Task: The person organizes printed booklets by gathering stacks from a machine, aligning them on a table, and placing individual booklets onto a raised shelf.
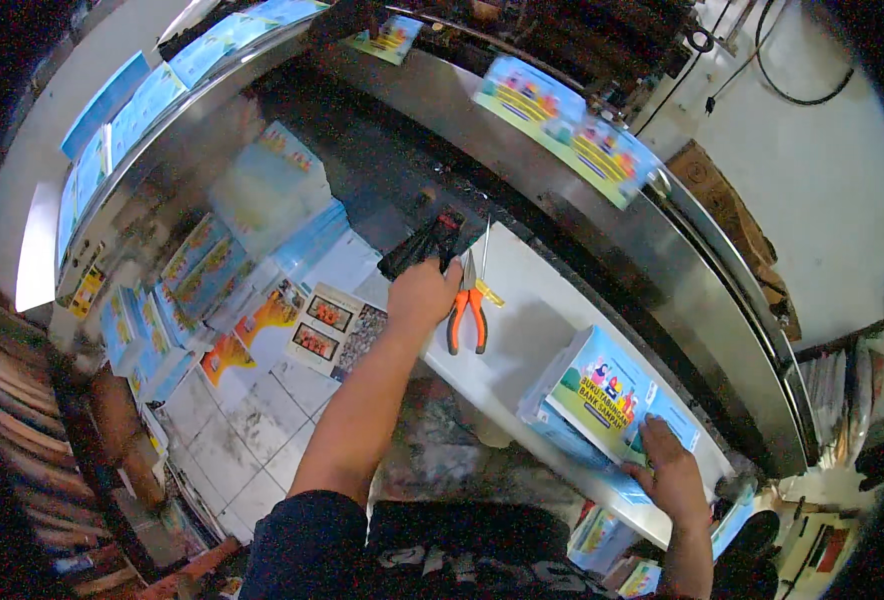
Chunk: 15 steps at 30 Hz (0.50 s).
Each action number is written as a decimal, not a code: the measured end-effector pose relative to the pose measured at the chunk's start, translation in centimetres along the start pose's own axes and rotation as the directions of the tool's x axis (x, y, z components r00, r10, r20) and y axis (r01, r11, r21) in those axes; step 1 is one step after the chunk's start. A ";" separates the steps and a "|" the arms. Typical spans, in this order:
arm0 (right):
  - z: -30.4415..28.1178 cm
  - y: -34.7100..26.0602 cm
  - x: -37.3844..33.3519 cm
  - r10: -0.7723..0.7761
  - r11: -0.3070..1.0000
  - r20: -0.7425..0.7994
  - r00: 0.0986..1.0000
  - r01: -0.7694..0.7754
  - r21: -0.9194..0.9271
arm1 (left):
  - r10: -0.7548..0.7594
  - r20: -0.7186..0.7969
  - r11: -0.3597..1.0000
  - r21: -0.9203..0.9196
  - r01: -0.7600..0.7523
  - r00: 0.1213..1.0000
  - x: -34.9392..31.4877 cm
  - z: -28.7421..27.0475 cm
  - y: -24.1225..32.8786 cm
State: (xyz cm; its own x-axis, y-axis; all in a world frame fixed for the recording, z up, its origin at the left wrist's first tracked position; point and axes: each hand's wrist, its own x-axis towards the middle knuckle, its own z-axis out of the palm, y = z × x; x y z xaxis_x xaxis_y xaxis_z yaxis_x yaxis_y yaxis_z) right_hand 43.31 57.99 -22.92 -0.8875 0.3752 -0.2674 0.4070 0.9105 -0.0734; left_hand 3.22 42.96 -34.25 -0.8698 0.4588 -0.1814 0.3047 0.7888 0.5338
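Note:
My left hand (pixel 424 295) is closed round a black ridged object (pixel 430 243) with a red patch, perhaps a stapler; its lower part is hidden by the hand. Just right of that hand, orange-handled pliers (pixel 469 318) lie on a narrow white board (pixel 507 385), beside a thin metal tool with a yellow handle (pixel 488 292). Further right on the board rests a stack of light-blue booklets (pixel 539 410). The top booklet (pixel 602 392) sits slightly askew. My right hand (pixel 674 470) has its bent fingers and thumb at that booklet's near right edge.
A curved metal rail (pixel 702 290) runs along the far side, carrying several booklets (pixel 532 95). More booklets line the left rail (pixel 152 110). Piles of printed sheets (pixel 272 190) stand at the left above white floor tiles (pixel 252 440). A black cable (pixel 807 100) hangs at the far right.

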 end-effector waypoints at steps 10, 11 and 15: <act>-8.7 5.9 1.7 0.366 0.916 -0.199 0.909 -0.390 -0.097 | 0.010 -0.011 1.000 0.012 -0.010 1.000 0.2 0.2 -0.4; -10.5 7.6 2.9 0.404 0.902 -0.283 0.870 -0.430 -0.034 | 0.016 -0.009 1.000 0.011 -0.016 1.000 0.4 0.5 -0.4; -15.3 10.4 9.6 0.166 0.952 -0.825 0.540 -0.305 -0.008 | -0.009 -0.018 1.000 0.019 0.010 1.000 0.5 0.4 -1.0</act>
State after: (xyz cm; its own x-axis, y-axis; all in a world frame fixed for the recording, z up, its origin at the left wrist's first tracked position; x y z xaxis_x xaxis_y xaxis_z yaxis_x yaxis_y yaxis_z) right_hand 35.69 73.74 -11.58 -0.5899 0.4970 0.6364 0.6565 0.7541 0.0195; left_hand 2.61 42.55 -35.26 -0.8795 0.4439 -0.1713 0.3035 0.8007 0.5165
